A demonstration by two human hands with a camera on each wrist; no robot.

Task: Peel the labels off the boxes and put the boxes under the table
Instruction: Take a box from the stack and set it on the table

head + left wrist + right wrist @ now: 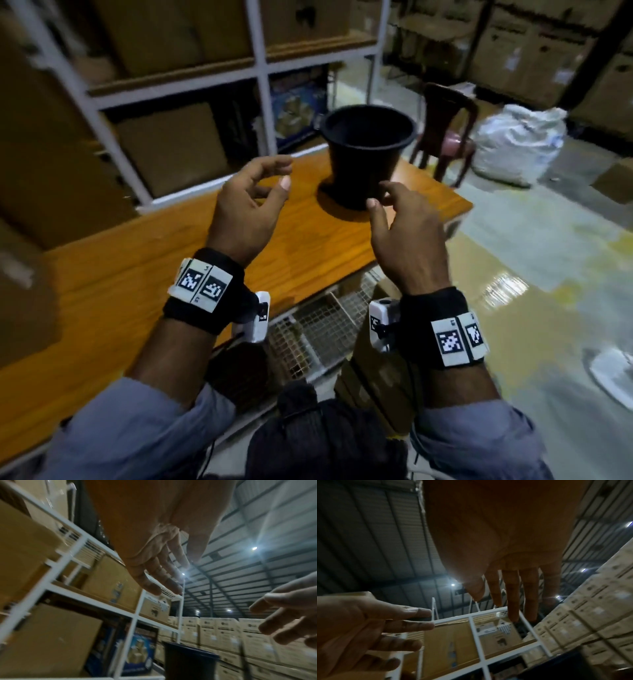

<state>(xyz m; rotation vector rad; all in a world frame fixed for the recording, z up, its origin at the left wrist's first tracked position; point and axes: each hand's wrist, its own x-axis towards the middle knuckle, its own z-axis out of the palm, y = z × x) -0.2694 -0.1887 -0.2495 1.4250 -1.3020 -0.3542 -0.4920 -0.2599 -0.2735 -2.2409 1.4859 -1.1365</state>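
Note:
Both my hands hover above the orange wooden table (137, 274), and neither holds anything. The left hand (274, 174) has loosely curled fingers, thumb apart from the forefinger. The right hand (380, 198) is relaxed just in front of a black plastic bucket (366, 150) standing on the table. The wrist views show the same left hand (178, 568) and right hand (496, 601) with spread, empty fingers. A brown cardboard box (373, 383) sits below the table's edge near my legs. No label is visible.
A white metal rack (263, 102) with cardboard boxes stands behind the table. Under the table lies a wire mesh basket (318, 329). A dark chair (445, 130) and a white sack (517, 144) are on the floor to the right. Stacked cartons (240, 635) fill the background.

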